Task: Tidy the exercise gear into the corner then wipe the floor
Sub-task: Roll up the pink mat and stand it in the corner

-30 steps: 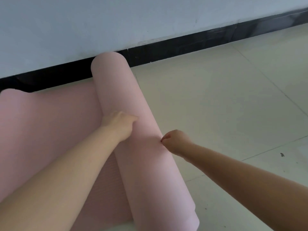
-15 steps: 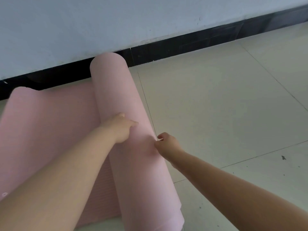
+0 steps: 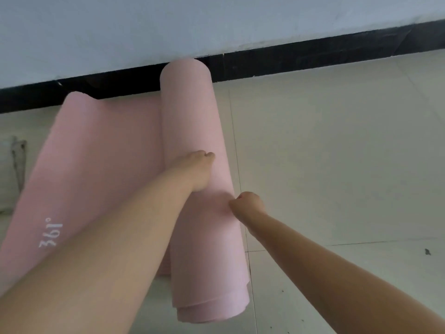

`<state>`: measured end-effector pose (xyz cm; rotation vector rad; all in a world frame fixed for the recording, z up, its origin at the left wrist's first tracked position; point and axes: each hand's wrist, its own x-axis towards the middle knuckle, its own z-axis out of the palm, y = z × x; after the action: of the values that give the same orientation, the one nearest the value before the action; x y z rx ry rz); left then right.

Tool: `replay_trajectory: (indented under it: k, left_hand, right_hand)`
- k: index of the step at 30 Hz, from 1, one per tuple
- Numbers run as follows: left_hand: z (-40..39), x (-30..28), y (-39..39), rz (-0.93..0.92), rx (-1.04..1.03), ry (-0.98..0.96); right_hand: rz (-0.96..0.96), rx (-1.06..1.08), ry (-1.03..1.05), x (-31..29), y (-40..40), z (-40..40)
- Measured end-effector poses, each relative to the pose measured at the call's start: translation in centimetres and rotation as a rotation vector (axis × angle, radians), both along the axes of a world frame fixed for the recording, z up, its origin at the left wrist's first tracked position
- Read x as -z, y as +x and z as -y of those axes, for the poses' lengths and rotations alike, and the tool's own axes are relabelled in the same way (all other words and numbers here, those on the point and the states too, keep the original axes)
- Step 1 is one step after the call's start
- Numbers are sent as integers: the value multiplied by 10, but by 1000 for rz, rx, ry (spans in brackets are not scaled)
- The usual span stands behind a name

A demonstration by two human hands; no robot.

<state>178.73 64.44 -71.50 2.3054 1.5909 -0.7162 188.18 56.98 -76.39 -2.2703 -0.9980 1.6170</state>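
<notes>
A pink yoga mat lies on the tiled floor, partly rolled. Its thick roll (image 3: 190, 112) runs from the black skirting towards me, and its flat part (image 3: 96, 153) spreads to the left with a white "361°" print. My left hand (image 3: 197, 169) rests on top of the roll with fingers curled over it. My right hand (image 3: 248, 203) is at the roll's right side, fingers curled against the mat. The near end of the roll shows loose layers.
A pale wall with a black skirting board (image 3: 313, 59) runs across the back. A grey strap-like object (image 3: 18, 160) lies on the floor at the far left. Pale floor tiles (image 3: 337, 165) spread to the right, with a dark speck (image 3: 427, 251).
The roll has moved left over the flat part, which now looks shorter. The mat's left end and its print have come into view. Both hands stay on the roll.
</notes>
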Motion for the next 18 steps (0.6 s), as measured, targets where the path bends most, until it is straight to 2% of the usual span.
replay_trajectory:
  k: [5,8,13,18]
  left_hand:
    - [-5,2,-27,-13,28,69]
    - [-13,8,-56,86,-7,147]
    - [-22,14,-102,142,-9,225]
    - [-41,10,-150,156,34,212]
  right_hand:
    - [-54,74,38,0,-14,-1]
    - [-113,116,88,0,-32,-4]
    - [-45,114,166,-2,-67,-16]
    - [-43,99,103,-10,-100,-36]
